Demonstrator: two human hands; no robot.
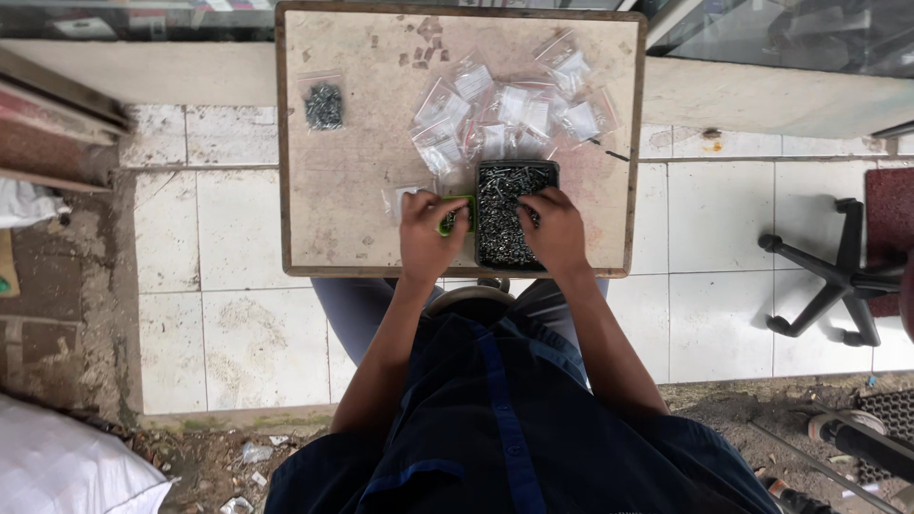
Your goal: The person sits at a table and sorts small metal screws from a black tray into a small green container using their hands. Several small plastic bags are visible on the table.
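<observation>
2 hands: left hand (426,231) pinches a green object (455,214), right hand (553,228) rests, fingers curled, in the screw tray (512,174).

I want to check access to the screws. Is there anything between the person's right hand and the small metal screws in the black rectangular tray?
Nothing visible is in the way. The right hand rests directly on the small metal screws inside the open black rectangular tray. The left hand is beside the tray, at a small green object.

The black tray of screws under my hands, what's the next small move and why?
Probably pinch a few screws from the black tray. Your right hand already rests on the pile, your left hand holds a small green thing beside it, and filled clear bags lie beyond.
</observation>
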